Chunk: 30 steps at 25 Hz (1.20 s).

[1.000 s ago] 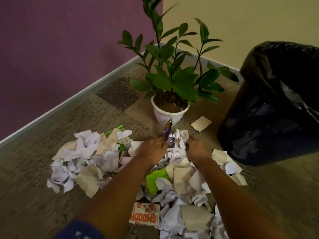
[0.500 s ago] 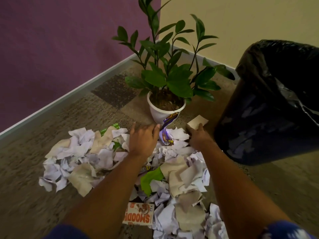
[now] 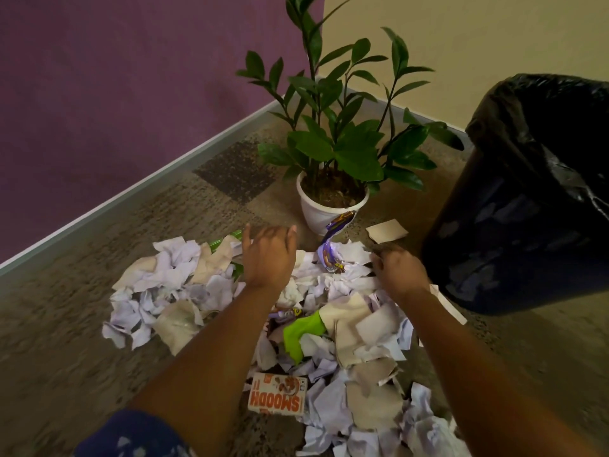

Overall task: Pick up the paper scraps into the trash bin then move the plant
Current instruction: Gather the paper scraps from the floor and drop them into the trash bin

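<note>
Paper still covers the carpet point(image 3: 82, 324): the paper scraps point(image 3: 184, 291) lie in a wide heap in front of you, none yet in the trash bin point(image 3: 527, 209), which stands just right of the heap. A second ago your hands were bunched together at the middle of the pile; now they have parted. Your left hand point(image 3: 268, 255) hovers at the far edge with its fingers spread and holds nothing. Your right hand point(image 3: 398, 270) sits with fingers curled down on the scraps near the bin; I cannot tell whether it grips any. The purple wrapper point(image 3: 333, 245) stands between them, against the pot of the plant point(image 3: 339, 143). You look set to scoop a wider armful; the plant waits its turn.
</note>
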{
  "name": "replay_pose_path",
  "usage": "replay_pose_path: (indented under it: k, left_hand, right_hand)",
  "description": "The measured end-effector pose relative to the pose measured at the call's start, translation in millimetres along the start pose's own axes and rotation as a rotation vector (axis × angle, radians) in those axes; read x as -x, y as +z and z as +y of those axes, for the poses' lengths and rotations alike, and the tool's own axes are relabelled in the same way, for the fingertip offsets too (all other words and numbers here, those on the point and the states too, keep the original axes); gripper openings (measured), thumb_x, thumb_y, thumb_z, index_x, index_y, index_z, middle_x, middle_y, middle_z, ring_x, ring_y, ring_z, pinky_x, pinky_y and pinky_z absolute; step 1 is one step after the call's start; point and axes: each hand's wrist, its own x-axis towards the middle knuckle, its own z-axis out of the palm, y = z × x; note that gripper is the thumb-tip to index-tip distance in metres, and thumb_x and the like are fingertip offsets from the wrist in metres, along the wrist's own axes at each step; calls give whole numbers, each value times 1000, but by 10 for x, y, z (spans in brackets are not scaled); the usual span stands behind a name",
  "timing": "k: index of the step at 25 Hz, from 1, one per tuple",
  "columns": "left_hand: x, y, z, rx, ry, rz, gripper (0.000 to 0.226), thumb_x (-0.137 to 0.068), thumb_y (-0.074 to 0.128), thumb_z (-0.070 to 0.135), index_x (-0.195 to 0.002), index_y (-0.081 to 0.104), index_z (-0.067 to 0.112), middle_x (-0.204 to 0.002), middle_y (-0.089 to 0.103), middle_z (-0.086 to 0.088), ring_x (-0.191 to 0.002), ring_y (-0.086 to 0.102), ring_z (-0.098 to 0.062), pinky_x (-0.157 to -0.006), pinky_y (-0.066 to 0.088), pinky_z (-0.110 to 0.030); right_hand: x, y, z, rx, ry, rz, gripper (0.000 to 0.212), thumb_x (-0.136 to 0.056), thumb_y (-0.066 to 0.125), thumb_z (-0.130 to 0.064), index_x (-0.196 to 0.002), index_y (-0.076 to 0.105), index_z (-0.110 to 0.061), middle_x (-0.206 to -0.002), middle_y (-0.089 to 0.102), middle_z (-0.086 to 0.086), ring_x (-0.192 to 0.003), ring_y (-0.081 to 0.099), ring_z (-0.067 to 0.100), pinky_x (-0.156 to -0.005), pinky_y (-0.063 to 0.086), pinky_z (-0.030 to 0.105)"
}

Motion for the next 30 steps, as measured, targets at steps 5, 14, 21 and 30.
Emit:
replay_pose_path:
  k: [5, 14, 21, 30]
  left_hand:
    - [44, -51, -56, -29, -12, -12, 40, -100, 34, 31, -95, 69, 13, -97, 73, -7, -99, 64, -23, -111, 25, -40]
    - [-31, 27, -28, 0, 8, -30, 41, -101, 34, 29, -90, 68, 9, -93, 72, -8, -95, 64, -24, -110, 30, -42]
    - [-54, 57, -45, 17, 5, -9, 42, -101, 34, 28, -84, 68, 8, -88, 72, -9, -89, 65, -25, -110, 31, -42]
    - [-68, -46, -232, -34, -115, 76, 40, -100, 33, 30, -101, 68, 11, -103, 71, -9, -103, 61, -26, -112, 22, -41]
  right_hand:
    - [-46, -35, -5, -25, -83, -77, 40, -102, 37, -27, -138, 49, -15, -145, 44, 10, -126, 50, 29, -97, 48, 36]
    - [-451, 171, 30, 42, -61, -364, 52, -102, 35, -19, -151, 21, -30, -159, 5, 19, -145, 16, 39, -116, 27, 44]
    - [-469, 150, 75, 91, -42, -210, 42, -104, 32, -23, -140, 41, -5, -153, 31, 12, -133, 43, 29, -104, 39, 36]
    - [164, -207, -72, -141, -337, 302, 51, -96, 52, -39, -57, 65, -8, -58, 60, 4, -51, 59, 25, -49, 40, 29]
